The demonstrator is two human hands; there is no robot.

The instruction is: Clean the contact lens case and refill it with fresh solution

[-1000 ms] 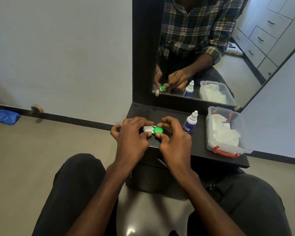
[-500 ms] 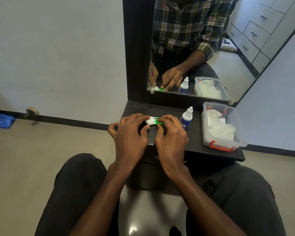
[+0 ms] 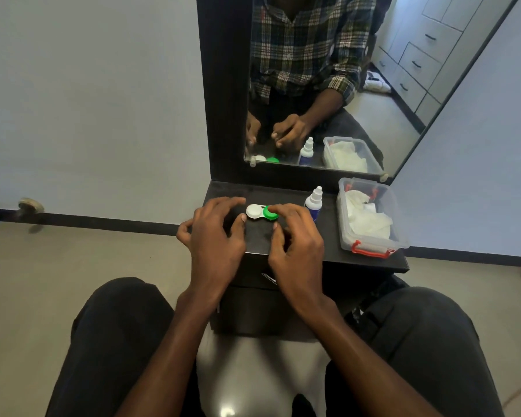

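Right hand [image 3: 295, 242] has a fingertip on the green cap of the lens case [image 3: 262, 212]; left hand [image 3: 217, 236] hovers beside the white cap with curled fingers, holding nothing. Case sits mid-bench [image 3: 328, 245], toward the back edge. Solution bottle [image 3: 313, 203] stands just right of it, then a clear tub [image 3: 370, 245] of tissues at the right edge.

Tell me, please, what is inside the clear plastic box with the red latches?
Crumpled white tissues or cloths fill the clear plastic box, which stands open on the dark table. Whatever lies beneath them is covered and cannot be seen.
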